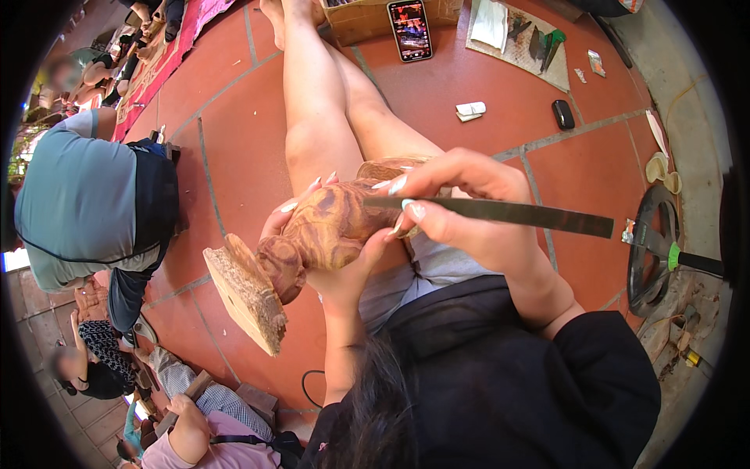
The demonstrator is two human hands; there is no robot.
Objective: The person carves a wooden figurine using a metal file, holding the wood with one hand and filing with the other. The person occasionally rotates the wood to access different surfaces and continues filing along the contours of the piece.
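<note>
A carved wooden figure (332, 223) with swirling brown grain lies tilted over my lap, its rough pale base (246, 301) toward the lower left. My left hand (342, 283) is wrapped around the figure from beneath, thumb on the near side and fingertips showing on the far side. Between thumb and fingers of my right hand (480, 184) is a long, flat, dark strip-shaped tool (531, 215); whether it is a file or a blade I cannot tell. Its left tip meets the carving's upper surface. Another part of the wood (391, 166) shows behind my right fingers.
A phone (410, 31) leans on a cardboard box (351, 23) ahead. To its right, a board (508, 59) bears a white cloth and green-handled tools. A black case (562, 115) and a fan-like round black frame (655, 250) are at right. Several people sit at left.
</note>
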